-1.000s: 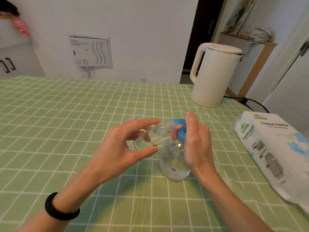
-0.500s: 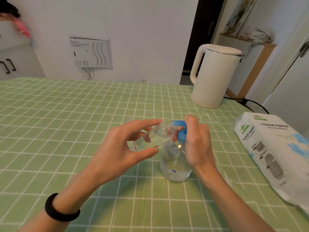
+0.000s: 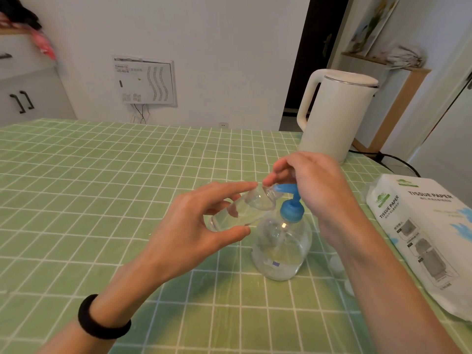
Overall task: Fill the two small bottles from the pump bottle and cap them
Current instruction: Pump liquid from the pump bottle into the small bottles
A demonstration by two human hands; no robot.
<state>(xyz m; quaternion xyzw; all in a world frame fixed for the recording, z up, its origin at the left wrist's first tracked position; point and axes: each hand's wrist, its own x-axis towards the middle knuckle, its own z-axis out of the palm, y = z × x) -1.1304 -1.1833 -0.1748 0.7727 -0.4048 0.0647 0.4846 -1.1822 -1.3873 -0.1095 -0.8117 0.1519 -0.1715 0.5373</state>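
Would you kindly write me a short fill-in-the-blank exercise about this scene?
1. The left hand holds the small clear plastic bottle at the spout of the round clear pump bottle, whose pump is coloured ____.
2. The white plastic pack reads TISSUE ____.
3. The black band sits on the ____ wrist.
Missing: blue; paper; left.

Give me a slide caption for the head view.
Left hand tilts a small bottle to the blue pump spout; right hand over the pump bottle.

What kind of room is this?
Probably a home kitchen or dining area: a white electric kettle and a tissue paper pack sit on a table with a green checked cloth, and cupboards stand far left.
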